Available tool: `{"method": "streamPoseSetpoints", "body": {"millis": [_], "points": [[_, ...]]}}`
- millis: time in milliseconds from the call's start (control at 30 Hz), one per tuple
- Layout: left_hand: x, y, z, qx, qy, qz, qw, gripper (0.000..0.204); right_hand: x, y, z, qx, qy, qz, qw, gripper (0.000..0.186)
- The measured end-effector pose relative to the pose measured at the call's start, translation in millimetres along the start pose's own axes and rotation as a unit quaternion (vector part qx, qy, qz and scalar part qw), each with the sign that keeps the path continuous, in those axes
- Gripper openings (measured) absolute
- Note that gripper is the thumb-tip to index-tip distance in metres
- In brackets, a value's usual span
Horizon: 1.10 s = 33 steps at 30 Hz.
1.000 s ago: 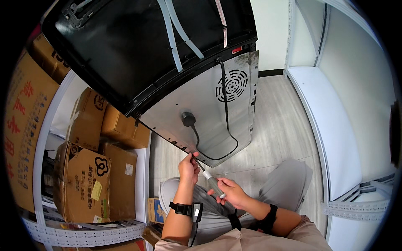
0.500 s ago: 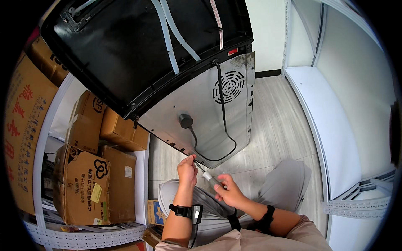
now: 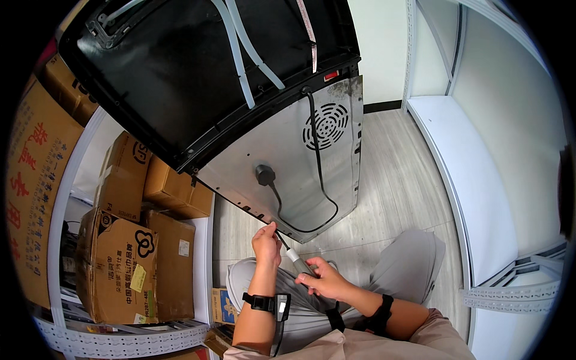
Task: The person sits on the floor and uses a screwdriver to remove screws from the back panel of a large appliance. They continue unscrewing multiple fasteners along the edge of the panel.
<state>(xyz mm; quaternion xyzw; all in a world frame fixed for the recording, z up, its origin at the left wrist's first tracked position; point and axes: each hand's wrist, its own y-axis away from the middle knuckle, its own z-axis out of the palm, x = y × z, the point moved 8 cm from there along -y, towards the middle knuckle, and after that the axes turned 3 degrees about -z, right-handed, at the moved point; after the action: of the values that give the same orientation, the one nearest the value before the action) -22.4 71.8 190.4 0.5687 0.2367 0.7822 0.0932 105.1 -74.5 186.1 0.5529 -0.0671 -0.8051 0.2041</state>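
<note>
In my right hand point(image 3: 324, 279) is a screwdriver point(image 3: 303, 264) with a grey and white handle, my fingers wrapped round the grip. Its dark shaft slants up and left to the lower edge of a grey metal back panel point(image 3: 240, 159) on a tall appliance. My left hand point(image 3: 266, 243) is closed in a pinch at that edge, beside the screwdriver's tip. What its fingertips hold is hidden. A black power cord point(image 3: 318, 162) hangs in a loop across the panel, its plug point(image 3: 264, 174) lying against the metal.
Above the panel is the appliance's black upper back point(image 3: 162, 72) with pale hoses point(image 3: 240, 66). Cardboard boxes point(image 3: 117, 270) fill a metal shelf on the left. A white shelf unit point(image 3: 462, 180) stands on the right. Grey wood-look floor point(image 3: 390, 174) lies between.
My right hand has closed more fully round the screwdriver handle and moved slightly left and down. The left hand stays at the panel's edge, with only a slight shift.
</note>
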Motion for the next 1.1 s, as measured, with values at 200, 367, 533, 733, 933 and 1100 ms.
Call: {"method": "streamPoseSetpoints", "body": {"millis": [200, 367, 533, 733, 933, 1100], "points": [[0, -1, 3, -0.023, 0.034, -0.055, 0.998, 0.017, -1, 1, -5, 0.038, -0.039, -0.001, 0.999, 0.038], [2, 2, 7, -0.027, 0.010, -0.068, 0.997, 0.023, -7, 5, -2, 0.027, -0.055, 0.010, 0.998, 0.037], [4, 2, 7, -0.014, -0.009, -0.043, 0.999, 0.023, -14, 6, -8, 0.045, 0.010, -0.025, 0.999, 0.035], [7, 5, 7, -0.015, -0.021, -0.037, 0.999, 0.022, -27, 21, -16, 0.062, 0.095, -0.070, 0.991, 0.031], [8, 6, 9, -0.023, -0.027, -0.031, 0.999, 0.021, -37, 26, -24, 0.092, -0.004, -0.103, 0.990, 0.023], [8, 3, 6, -0.030, -0.041, -0.035, 0.998, 0.019, -38, 25, -27, 0.102, -0.063, -0.132, 0.984, 0.023]]}}
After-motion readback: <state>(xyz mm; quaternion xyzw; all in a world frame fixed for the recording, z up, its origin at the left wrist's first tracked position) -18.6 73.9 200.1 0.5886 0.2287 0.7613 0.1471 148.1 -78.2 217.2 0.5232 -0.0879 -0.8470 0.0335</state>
